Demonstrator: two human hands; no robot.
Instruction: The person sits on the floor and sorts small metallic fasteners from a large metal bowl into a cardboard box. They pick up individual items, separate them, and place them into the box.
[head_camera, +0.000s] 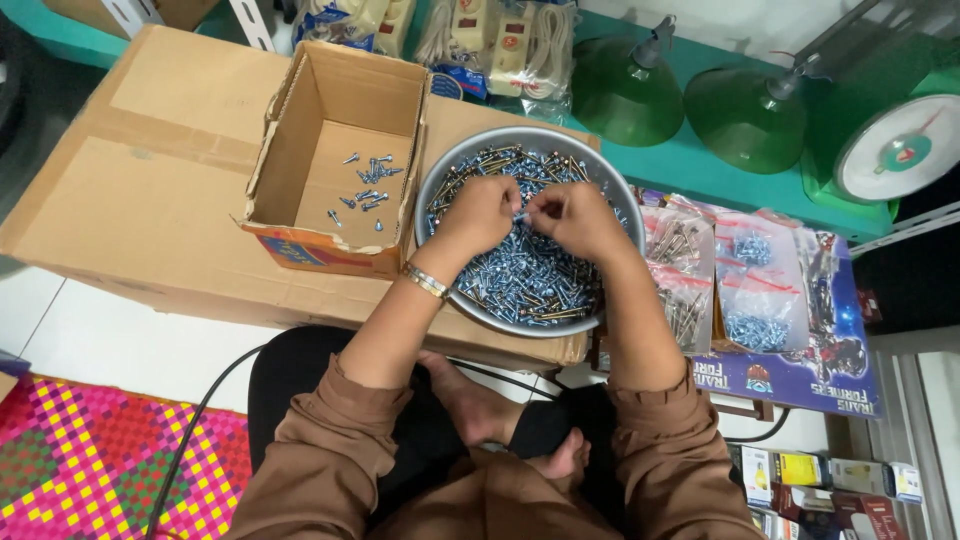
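Screw sorting: hazards and materials

Hands meet over the round metal bowl (440, 190), which rests on a flattened cardboard sheet (150, 200). The left hand (480, 212) and right hand (575, 218) pinch one small screw (521, 215) between their fingertips. Heaped screws (530, 275) are shiny, pointed and thin; points may prick fingers, and a fumbled piece could drop back unnoticed. A few sorted screws (365, 185) lie in the open cardboard box (290, 120) just beside the bowl.

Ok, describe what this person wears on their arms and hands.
Both arms wear loose brown sleeves, pushed up to about the elbow and bunched in folds. The left hand has a gold-coloured metal bracelet at its wrist. The right hand shows no ring, watch or glove.
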